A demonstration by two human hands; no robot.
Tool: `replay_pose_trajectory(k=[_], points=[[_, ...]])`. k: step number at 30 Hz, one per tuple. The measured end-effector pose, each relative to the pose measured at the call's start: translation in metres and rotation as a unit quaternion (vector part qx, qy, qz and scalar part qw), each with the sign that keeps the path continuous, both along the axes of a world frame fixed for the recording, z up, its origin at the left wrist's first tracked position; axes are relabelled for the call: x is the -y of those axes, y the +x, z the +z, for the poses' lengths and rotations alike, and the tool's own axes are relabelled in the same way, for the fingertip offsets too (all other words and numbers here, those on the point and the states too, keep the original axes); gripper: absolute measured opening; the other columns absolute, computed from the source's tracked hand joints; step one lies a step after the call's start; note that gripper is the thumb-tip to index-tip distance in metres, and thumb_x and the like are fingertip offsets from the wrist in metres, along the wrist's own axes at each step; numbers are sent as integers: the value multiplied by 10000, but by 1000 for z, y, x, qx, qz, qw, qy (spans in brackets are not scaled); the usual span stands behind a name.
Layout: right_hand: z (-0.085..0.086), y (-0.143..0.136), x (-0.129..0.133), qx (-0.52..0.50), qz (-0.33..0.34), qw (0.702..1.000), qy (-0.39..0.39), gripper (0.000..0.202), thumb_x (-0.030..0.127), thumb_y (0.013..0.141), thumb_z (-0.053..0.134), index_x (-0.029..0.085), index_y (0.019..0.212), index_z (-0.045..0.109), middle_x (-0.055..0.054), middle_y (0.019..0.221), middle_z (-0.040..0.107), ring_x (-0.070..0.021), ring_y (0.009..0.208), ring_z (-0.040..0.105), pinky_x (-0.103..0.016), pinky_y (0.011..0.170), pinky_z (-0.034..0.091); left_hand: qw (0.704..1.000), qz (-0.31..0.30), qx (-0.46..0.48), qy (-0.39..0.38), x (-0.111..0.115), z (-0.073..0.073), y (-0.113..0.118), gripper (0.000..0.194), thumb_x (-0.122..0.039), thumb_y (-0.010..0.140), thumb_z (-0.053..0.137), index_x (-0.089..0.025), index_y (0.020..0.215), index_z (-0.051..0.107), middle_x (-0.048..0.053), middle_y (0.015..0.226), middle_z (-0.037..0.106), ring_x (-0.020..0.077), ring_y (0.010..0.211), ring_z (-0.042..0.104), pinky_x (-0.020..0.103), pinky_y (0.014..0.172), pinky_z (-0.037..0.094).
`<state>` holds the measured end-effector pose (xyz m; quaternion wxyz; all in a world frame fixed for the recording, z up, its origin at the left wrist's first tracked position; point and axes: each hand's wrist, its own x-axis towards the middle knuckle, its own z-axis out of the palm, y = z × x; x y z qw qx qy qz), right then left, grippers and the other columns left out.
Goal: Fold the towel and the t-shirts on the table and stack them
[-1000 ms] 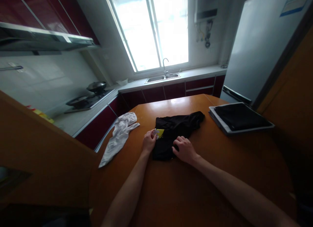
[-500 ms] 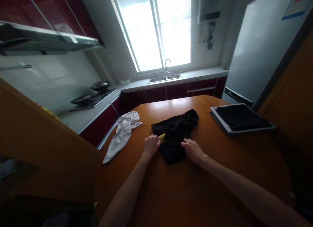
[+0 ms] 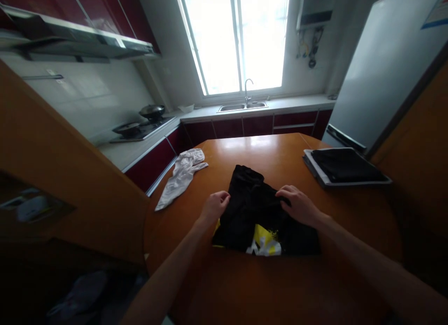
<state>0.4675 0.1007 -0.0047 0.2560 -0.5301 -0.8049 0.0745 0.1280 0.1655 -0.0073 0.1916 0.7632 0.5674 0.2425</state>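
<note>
On the wooden tabletop [image 3: 273, 164], black clothing [image 3: 241, 210] lies rumpled between the hands. It looks light and soft (likely floppy too), so opposite edges seem the best holds. The left hand [image 3: 213, 207] has bunched fingers at one edge; the right hand [image 3: 297, 206] curls loosely by the other. Whether either grips, I cannot tell. The yellow print [image 3: 264, 238] probably bends along.

Daylight pours from twelve o'clock through the window [image 3: 241, 40], its panes blown out white. Glare whitens the far edge of the tabletop [image 3: 336, 213]; the bottom corners sink into shadow. Everything looks slightly soft, with lines leaning toward the edges.
</note>
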Motion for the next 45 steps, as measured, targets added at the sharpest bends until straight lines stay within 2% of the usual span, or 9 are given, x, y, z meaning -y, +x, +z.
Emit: replay_pose_trajectory(k=[3,8,14,19,23,28,35,41,45], points=[[-4,-41,4,24,69,997,27,280,184,897,589,228,1161,672,-83,1208,614,-242,1129,539,-377,1004,439,999,46,15,1,-29,-17,-9,211,-306,884,559,-206,855,743,51,855,768,184,771,698,245,692,485],[-2,-89,-5,122,152,980,46,412,202,894,599,232,1305,606,-101,1382,556,-274,1185,515,-408,974,419,999,45,23,6,-38,-34,-13,235,-297,883,521,-209,847,736,41,826,765,181,735,701,256,690,510],[12,-92,-17,211,156,965,-5,242,217,913,576,181,1143,641,-104,1057,670,-243,973,617,-373,898,395,999,24,24,12,-62,-32,-17,258,-318,873,509,-198,862,737,48,846,769,193,771,706,275,722,540],[16,-47,-27,190,91,977,-12,157,141,927,546,172,1035,655,-105,1042,649,-240,983,624,-349,902,406,1000,6,12,18,-110,-25,-16,253,-324,871,536,-182,884,745,55,842,764,193,754,701,281,722,541],[17,-1,-42,93,61,992,-64,173,120,936,521,175,966,683,-85,1025,625,-196,902,638,-296,847,456,1000,-20,-4,23,-160,-23,-4,224,-241,833,596,-158,975,747,87,940,757,207,818,693,318,807,550],[20,36,-60,-8,52,996,-71,210,119,910,539,180,1028,702,-79,1044,633,-194,933,652,-297,869,484,996,-91,-19,15,-211,-23,19,514,-130,742,641,-182,1252,679,91,1131,698,177,827,664,322,854,547],[38,94,-93,13,39,995,-88,255,157,867,568,211,1065,718,-79,1082,699,-232,1005,659,-363,937,486,975,-217,-45,-23,-250,-13,36,89,-219,707,694,-191,761,760,47,894,657,161,728,617,292,775,534],[62,166,-150,113,-25,991,-64,165,164,841,587,206,909,730,-80,935,721,-241,889,657,-355,860,484,968,-248,-16,-36,-272,28,30,204,-366,732,749,-177,707,678,73,1003,668,187,894,633,309,856,511],[73,194,-190,88,-93,989,-75,68,205,822,655,198,821,723,-52,838,720,-212,825,634,-330,843,473,964,-225,124,-63,-276,67,20,268,-422,825,644,-166,897,675,65,965,666,178,881,626,305,800,510]])
